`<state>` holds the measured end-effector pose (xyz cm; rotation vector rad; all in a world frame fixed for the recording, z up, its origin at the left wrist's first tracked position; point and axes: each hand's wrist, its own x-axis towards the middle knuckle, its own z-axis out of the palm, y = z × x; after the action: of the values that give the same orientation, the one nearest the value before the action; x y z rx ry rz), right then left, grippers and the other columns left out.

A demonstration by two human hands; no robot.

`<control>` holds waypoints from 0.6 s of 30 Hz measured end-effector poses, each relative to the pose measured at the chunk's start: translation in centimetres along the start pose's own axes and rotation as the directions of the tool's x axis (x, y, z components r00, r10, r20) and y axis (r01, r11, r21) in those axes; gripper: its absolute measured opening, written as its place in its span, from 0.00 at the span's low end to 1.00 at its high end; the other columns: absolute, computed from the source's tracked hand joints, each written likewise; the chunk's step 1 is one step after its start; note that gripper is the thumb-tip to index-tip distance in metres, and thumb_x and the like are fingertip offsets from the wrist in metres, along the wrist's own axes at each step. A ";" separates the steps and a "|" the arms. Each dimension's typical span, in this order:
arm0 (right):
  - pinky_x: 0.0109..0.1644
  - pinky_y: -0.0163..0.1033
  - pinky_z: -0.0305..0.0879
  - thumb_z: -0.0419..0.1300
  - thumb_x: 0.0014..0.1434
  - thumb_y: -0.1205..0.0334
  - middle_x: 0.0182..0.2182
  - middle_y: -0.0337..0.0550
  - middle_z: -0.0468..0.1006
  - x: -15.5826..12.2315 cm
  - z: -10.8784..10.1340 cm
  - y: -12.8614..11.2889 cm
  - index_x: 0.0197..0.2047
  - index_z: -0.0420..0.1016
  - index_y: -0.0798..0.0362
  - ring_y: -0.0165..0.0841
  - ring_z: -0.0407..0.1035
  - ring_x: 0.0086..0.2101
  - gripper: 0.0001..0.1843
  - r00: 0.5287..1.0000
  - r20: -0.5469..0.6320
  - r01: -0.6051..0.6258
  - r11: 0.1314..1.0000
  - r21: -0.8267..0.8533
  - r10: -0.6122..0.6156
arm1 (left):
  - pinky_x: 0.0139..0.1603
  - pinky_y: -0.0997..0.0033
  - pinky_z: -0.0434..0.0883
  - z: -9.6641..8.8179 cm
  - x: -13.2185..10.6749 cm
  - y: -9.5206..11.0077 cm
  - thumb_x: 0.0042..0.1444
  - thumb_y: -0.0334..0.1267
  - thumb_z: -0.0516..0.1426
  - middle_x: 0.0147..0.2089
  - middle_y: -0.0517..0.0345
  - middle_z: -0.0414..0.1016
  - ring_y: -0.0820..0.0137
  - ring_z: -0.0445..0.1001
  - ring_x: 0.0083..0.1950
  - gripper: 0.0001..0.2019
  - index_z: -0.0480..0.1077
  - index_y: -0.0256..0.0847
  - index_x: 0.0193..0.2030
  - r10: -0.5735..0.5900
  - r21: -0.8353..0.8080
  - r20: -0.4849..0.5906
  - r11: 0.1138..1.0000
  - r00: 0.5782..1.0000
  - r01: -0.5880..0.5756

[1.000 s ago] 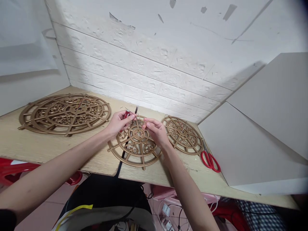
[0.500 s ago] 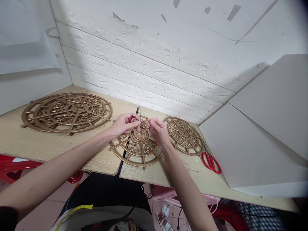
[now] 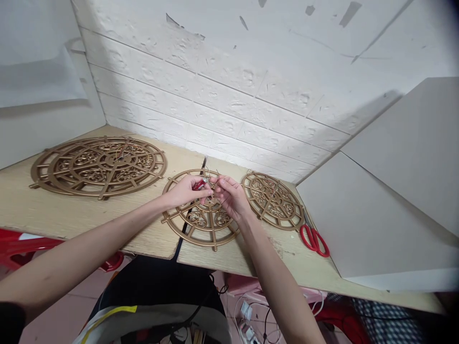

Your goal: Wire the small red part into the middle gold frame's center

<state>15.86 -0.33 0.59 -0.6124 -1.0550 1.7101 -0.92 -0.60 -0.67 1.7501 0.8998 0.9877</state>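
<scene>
A round, gold-coloured openwork disc [image 3: 206, 229] with spokes and scrollwork lies flat on the pale wooden counter [image 3: 71, 215], across the seam between two boards, its front rim close to the edge. Above its hub, a small red-handled tool [image 3: 198, 184] sits pinched in the left hand [image 3: 182, 191], its tip meeting a thin metal wire [image 3: 209, 173] pinched by the right hand [image 3: 231, 198].

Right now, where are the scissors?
Head view, right side: the red scissors lie on the table between the rightmost gold disc and the grey board.
</scene>
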 end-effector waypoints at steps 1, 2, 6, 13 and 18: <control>0.28 0.28 0.66 0.69 0.44 0.65 0.32 0.39 0.79 0.0 0.0 -0.1 0.30 0.75 0.53 0.23 0.65 0.24 0.09 1.000 -0.007 0.002 1.000 -0.007 -0.002 | 0.22 0.76 0.59 0.0 0.0 0.0 0.52 0.44 0.58 0.19 0.60 0.71 0.76 0.65 0.20 0.12 0.71 0.35 0.32 -0.001 0.005 0.000 1.000 1.000 0.001; 0.29 0.29 0.67 0.69 0.44 0.65 0.31 0.39 0.79 0.0 0.0 -0.1 0.31 0.75 0.53 0.23 0.66 0.24 0.09 1.000 -0.015 0.006 1.000 -0.018 -0.006 | 0.22 0.76 0.60 0.0 0.0 0.1 0.52 0.44 0.58 0.19 0.60 0.71 0.76 0.65 0.20 0.12 0.71 0.35 0.32 -0.004 0.008 -0.004 1.000 1.000 0.004; 0.31 0.30 0.68 0.71 0.41 0.64 0.29 0.39 0.79 0.2 -0.2 -0.1 0.30 0.76 0.53 0.24 0.67 0.25 0.11 0.999 -0.040 0.029 0.998 -0.053 -0.031 | 0.24 0.76 0.63 0.1 0.1 0.4 0.51 0.43 0.60 0.25 0.58 0.74 0.76 0.67 0.24 0.11 0.71 0.35 0.32 0.009 0.023 -0.065 1.000 0.998 -0.007; 0.28 0.32 0.64 0.70 0.41 0.61 0.29 0.38 0.78 0.3 -0.5 0.2 0.31 0.77 0.52 0.27 0.67 0.27 0.12 0.988 -0.081 0.122 0.982 -0.142 -0.134 | 0.20 0.78 0.59 0.0 -0.1 0.6 0.60 0.47 0.49 0.36 0.54 0.73 0.76 0.66 0.26 0.18 0.71 0.36 0.45 0.088 0.001 -0.169 0.996 0.982 -0.089; 0.28 0.31 0.62 0.70 0.42 0.62 0.26 0.36 0.76 0.2 -0.4 0.3 0.31 0.77 0.51 0.25 0.66 0.26 0.10 0.980 -0.072 0.167 0.967 -0.191 -0.183 | 0.25 0.77 0.64 -0.1 -0.3 1.0 0.61 0.44 0.49 0.38 0.54 0.69 0.75 0.66 0.29 0.15 0.73 0.37 0.39 0.214 0.194 -0.151 0.964 0.965 -0.183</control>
<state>15.93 -0.08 0.18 -0.6851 -1.1765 1.4300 -1.00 -1.15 0.18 1.9594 0.9582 1.2365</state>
